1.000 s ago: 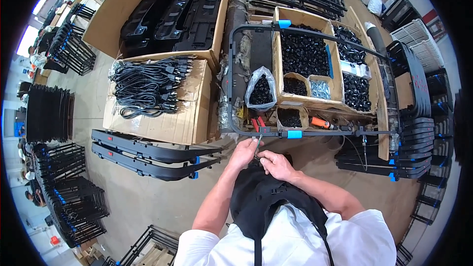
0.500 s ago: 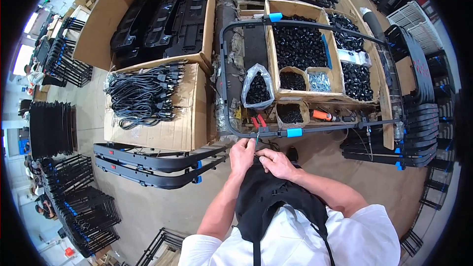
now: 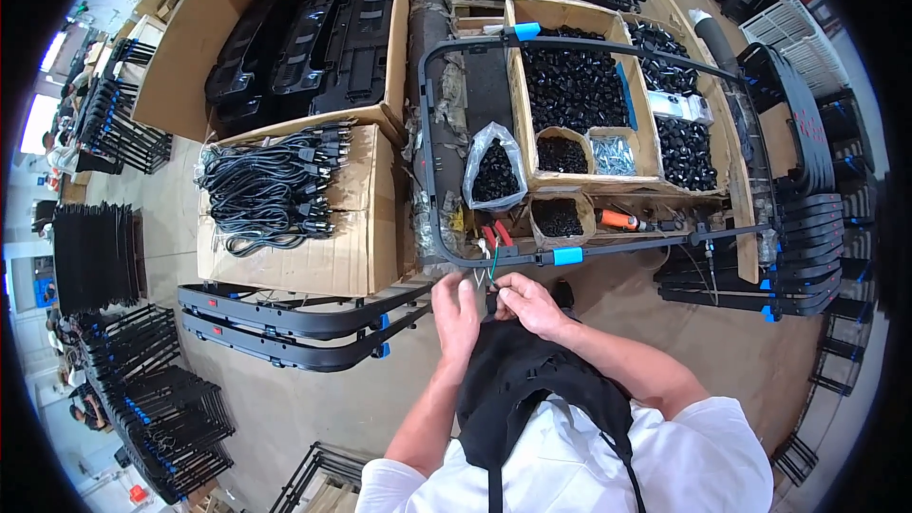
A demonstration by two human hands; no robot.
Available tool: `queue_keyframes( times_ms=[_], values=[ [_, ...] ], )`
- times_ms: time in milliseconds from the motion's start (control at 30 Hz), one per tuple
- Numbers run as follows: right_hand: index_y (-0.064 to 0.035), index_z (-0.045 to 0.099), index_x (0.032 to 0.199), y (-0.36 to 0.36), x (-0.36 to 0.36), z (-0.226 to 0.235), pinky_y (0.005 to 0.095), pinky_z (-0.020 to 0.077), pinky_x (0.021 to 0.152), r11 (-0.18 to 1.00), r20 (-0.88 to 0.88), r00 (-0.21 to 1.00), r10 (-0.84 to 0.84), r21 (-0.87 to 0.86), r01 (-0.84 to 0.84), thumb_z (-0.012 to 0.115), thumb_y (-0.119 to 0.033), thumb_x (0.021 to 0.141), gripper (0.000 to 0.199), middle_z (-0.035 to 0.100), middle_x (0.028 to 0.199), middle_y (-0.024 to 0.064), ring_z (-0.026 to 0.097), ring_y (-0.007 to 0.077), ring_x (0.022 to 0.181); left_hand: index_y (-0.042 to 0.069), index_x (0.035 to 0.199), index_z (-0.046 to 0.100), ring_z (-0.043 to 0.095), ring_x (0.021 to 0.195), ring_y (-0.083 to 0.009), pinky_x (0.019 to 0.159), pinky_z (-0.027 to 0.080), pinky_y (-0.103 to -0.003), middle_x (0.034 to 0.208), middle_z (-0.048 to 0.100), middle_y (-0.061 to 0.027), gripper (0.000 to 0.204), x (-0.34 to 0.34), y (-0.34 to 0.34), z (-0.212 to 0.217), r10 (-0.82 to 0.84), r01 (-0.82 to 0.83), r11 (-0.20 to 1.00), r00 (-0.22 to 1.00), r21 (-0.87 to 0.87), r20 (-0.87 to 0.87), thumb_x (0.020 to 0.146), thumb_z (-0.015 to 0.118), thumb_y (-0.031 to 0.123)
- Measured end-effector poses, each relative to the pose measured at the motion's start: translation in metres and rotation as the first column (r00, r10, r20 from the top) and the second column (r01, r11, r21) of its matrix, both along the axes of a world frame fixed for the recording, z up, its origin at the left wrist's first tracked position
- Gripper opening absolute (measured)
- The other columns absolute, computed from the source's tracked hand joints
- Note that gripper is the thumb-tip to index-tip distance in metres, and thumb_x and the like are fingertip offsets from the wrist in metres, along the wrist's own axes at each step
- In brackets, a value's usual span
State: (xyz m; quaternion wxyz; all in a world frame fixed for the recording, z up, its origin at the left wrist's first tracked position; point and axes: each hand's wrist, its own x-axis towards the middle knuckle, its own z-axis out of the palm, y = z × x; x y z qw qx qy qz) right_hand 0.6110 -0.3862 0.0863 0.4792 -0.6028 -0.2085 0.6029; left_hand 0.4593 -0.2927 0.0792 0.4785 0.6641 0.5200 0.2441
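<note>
A black rounded tube frame (image 3: 427,147) with blue tape-like pieces (image 3: 567,256) lies across the bench. Close to its near left corner, thin white and green wires (image 3: 493,271) run down toward my hands. My right hand (image 3: 534,307) pinches the dark end where these wires meet. Just left of it, my left hand (image 3: 456,315) is raised with thumb and fingers apart, holding nothing that I can see. Red-handled pliers (image 3: 497,234) lie beyond the wires, inside the frame's near left corner.
A wooden tray (image 3: 518,85) holds black plastic parts and screws, with a bag of black parts (image 3: 495,171) beside it. Coiled black power cords (image 3: 271,185) sit on a cardboard box at left. An orange power tool (image 3: 619,219) lies by the frame's near bar. Curved black rails (image 3: 285,315) jut out at left.
My left hand has come away from the wires, moved slightly left and opened. My right hand keeps its pinch near the same spot. More of the white and green wires now shows.
</note>
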Motion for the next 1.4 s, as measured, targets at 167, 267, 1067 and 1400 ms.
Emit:
queue_keyframes(
  times_ms=[167, 267, 1067, 1400],
  values=[
    [-0.0006, 0.062, 0.123, 0.015, -0.005, -0.005, 0.032, 0.0578, 0.084, 0.99, -0.245, 0.96, -0.133, -0.07, 0.119, 0.051, -0.015, 0.112, 0.021, 0.068, 0.101, 0.0053, 0.07, 0.0164, 0.089, 0.001, 0.139, 0.058, 0.065, 0.11, -0.0211, 0.1, 0.051, -0.035, 0.123, 0.067, -0.0145, 0.037, -0.034, -0.03, -0.003, -0.078, 0.115, 0.922, 0.99, -0.37, 0.115, 0.108, 0.06, 0.022],
    [0.0002, 0.062, 0.123, 0.02, -0.008, -0.005, 0.0313, 0.058, 0.083, 0.985, -0.296, 0.94, -0.169, -0.087, 0.15, 0.052, -0.013, 0.111, 0.02, 0.068, 0.101, 0.0062, 0.071, 0.0169, 0.09, 0.001, 0.135, 0.062, 0.067, 0.116, -0.0306, 0.104, 0.051, -0.042, 0.125, 0.07, -0.0171, 0.035, -0.024, -0.051, -0.014, -0.289, 0.305, 0.938, 0.95, -0.167, 0.117, 0.107, 0.061, 0.022],
    [-0.0029, 0.08, 0.097, 0.134, 0.106, -0.004, 0.0326, 0.0543, 0.074, 0.822, 0.236, 0.79, 0.566, -0.085, -0.563, 0.073, -0.041, 0.096, 0.038, 0.078, 0.087, 0.0059, 0.07, 0.0145, 0.079, 0.006, 0.112, 0.069, 0.038, 0.066, -0.0025, 0.058, 0.033, -0.021, 0.08, 0.048, 0.0083, 0.032, -0.044, -0.058, -0.016, 0.15, 0.194, 0.703, 0.9, -0.684, 0.409, 0.116, 0.05, 0.031],
    [-0.0003, 0.075, 0.097, 0.129, 0.096, -0.006, 0.0494, 0.0542, 0.085, 0.85, 0.609, 0.636, 0.475, -0.128, -0.512, 0.067, -0.035, 0.094, 0.036, 0.075, 0.096, 0.023, 0.072, 0.0396, 0.096, 0.004, 0.122, 0.07, 0.054, 0.072, -0.0069, 0.068, 0.047, -0.025, 0.083, 0.058, 0.0053, 0.032, -0.032, -0.079, -0.008, -0.026, 0.072, 0.89, 0.994, -0.45, 0.108, 0.115, 0.05, 0.028]
  ],
)
